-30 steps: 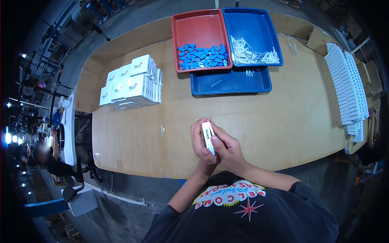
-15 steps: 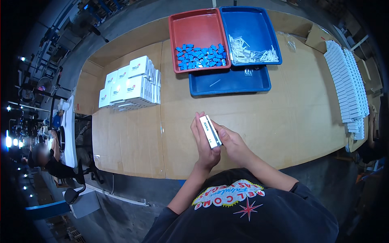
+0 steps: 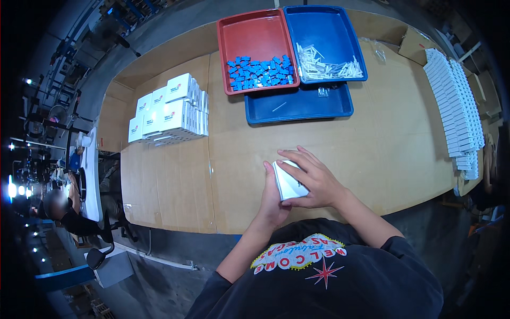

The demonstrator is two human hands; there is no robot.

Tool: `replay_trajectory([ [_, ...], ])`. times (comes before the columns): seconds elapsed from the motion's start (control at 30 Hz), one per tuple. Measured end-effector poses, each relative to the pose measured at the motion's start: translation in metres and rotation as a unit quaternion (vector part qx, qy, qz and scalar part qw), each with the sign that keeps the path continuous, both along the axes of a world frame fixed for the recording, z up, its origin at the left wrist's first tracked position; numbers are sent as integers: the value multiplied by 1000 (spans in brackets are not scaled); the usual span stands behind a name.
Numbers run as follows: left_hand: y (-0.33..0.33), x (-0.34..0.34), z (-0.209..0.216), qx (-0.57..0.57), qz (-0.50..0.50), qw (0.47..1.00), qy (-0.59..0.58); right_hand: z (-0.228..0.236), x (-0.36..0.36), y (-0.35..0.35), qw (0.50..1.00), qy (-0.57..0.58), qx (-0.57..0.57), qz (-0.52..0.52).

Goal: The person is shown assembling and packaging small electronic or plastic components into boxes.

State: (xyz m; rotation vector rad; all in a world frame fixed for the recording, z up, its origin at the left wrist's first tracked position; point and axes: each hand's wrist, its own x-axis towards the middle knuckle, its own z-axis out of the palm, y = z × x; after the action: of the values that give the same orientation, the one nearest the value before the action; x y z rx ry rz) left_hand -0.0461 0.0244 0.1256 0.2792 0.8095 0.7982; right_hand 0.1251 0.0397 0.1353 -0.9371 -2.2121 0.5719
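Note:
A small white box is held between my two hands, just above the near middle of the cardboard-covered table. My left hand supports it along its left side, thumb against the edge. Over the box's upper and right side lies my right hand, its fingers curved around it and partly hiding the broad white face. Only a bit of dark print shows next to the right fingers.
White boxes are stacked at the left; a long row of white boxes lines the right edge. At the back, a red tray has blue pieces, a blue tray white sticks. Another blue tray sits partly under them.
The box has turned from its narrow printed side to show a broad white face. My right hand has moved from beside it to over its top, with the fingers spread further across it.

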Motion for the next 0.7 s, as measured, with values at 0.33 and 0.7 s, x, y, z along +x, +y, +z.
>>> replay_trajectory([
  [0.33,-7,3,-3,2,47,999,-9,-25,-7,1,990,134,40,9],
  [0.7,2,-2,-32,-121,25,988,-96,-34,-15,-1,924,211,-311,-66],
])
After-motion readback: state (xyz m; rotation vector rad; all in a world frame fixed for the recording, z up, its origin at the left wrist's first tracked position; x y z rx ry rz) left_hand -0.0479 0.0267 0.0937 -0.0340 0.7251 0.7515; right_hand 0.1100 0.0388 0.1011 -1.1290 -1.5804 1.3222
